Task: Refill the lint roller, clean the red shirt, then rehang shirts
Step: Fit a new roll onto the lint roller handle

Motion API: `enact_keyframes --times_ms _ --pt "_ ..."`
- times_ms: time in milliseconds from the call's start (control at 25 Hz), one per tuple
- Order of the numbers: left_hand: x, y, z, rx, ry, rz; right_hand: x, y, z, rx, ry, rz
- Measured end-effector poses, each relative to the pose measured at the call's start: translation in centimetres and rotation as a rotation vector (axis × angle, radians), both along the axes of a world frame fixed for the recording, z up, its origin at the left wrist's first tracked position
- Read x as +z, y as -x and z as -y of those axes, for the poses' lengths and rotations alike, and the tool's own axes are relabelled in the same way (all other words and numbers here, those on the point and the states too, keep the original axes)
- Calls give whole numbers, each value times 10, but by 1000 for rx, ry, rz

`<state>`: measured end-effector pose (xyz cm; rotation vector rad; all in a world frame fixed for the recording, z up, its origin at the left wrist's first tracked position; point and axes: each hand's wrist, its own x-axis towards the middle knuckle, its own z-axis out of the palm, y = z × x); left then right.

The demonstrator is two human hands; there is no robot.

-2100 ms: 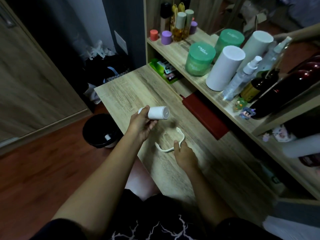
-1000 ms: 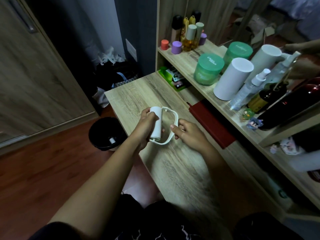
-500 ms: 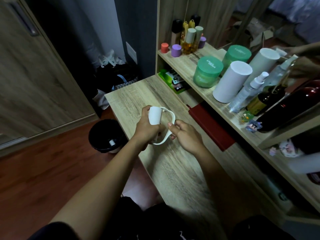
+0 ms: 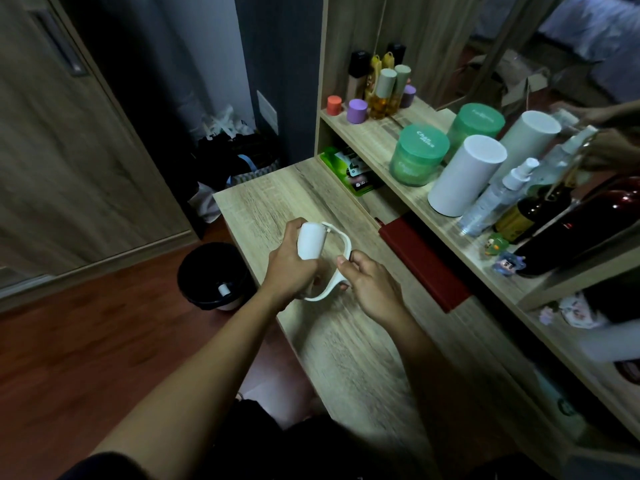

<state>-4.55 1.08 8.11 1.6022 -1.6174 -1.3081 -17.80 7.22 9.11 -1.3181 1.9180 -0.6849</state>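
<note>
Over the wooden desk [image 4: 346, 341], my left hand [image 4: 289, 268] grips a white refill roll [image 4: 311, 240], held nearly upright. The roll sits inside the curved white lint roller handle [image 4: 337, 265], whose upper end meets the top of the roll. My right hand [image 4: 367, 282] pinches the right side of that handle. No red shirt is in view.
A black waste bin [image 4: 211, 275] holding a small white roll stands on the floor left of the desk. A dark red flat case [image 4: 422, 265] lies at the desk's right edge. The shelf [image 4: 398, 188] on the right carries green jars, white cylinders, spray bottles and dark bottles.
My right hand picked the handle up from the desk and brought it to the roll. The roll turned from lying sideways to upright and now sits inside the handle.
</note>
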Motion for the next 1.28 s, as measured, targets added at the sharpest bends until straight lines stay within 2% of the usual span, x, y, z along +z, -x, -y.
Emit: enact_keyframes --times_ms 560,880,1040,1200,1280 --pt "-5 2 -2 21 35 -26 -2 -2 -8 -12 -17 -77" --pt "-9 -4 -3 -27 13 39 -11 -10 -9 -82 -12 -51" --pt "-11 -5 -7 -101 69 86 -13 -11 -7 -58 -27 -86" --pt "-9 -2 -2 -126 104 92 -11 -4 -4 -13 -6 -54" --pt "-5 0 3 -105 119 92 -7 4 -3 56 17 44"
